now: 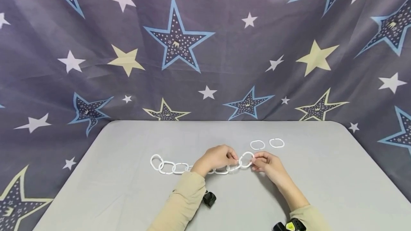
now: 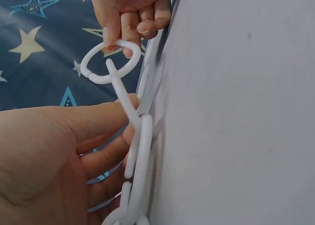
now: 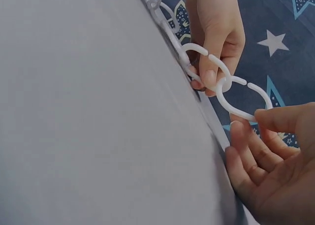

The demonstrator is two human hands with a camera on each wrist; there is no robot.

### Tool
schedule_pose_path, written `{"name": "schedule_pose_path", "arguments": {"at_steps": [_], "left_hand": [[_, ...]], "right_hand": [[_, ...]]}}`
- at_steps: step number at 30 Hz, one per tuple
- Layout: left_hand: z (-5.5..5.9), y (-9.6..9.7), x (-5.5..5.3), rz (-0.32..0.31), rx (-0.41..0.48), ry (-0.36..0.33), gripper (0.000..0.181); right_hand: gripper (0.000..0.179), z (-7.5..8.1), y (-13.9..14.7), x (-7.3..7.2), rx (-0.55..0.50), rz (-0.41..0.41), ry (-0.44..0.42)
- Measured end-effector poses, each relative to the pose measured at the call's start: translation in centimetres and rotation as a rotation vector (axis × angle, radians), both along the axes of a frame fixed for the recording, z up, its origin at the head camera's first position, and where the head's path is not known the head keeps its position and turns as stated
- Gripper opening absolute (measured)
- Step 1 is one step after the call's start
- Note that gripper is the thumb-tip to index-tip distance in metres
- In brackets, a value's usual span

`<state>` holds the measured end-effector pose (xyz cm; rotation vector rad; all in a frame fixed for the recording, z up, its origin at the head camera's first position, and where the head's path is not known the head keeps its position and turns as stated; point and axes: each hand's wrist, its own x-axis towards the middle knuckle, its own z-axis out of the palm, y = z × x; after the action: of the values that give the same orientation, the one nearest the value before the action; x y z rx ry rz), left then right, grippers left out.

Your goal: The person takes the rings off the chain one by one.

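Note:
A chain of white plastic links (image 1: 167, 167) lies across the middle of the table, partly hidden behind my left forearm. My left hand (image 1: 219, 157) pinches a link (image 3: 219, 65) close to the chain's right end. Between thumb and fingers, my right hand (image 1: 269, 165) holds the end link (image 1: 246, 159) by its outer side. That end link is hooked through its neighbour and tilted up, its small gap showing in the right wrist view. In the left wrist view, more links (image 2: 142, 166) run down past the left fingers.
Two loose white links (image 1: 257, 145) (image 1: 277, 143) lie on the grey table (image 1: 128, 199) behind my right hand. A dark curtain with stars (image 1: 208, 63) hangs along the table's far edge. Black cameras are strapped at both wrists.

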<state>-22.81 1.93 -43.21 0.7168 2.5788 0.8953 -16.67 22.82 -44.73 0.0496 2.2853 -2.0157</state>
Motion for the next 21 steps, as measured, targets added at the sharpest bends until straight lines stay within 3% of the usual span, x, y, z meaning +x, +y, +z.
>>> {"name": "schedule_pose_path", "arguments": {"at_steps": [11, 21], "left_hand": [[0.0, -0.9, 0.1, -0.061, 0.053, 0.012, 0.006], [0.3, -1.3, -0.5, -0.068, 0.093, 0.033, 0.009]], "right_hand": [[0.025, 0.3, -0.9, 0.5, 0.027, -0.011, 0.008], [0.021, 1.1, -1.1, 0.7, 0.064, -0.007, 0.032]]}}
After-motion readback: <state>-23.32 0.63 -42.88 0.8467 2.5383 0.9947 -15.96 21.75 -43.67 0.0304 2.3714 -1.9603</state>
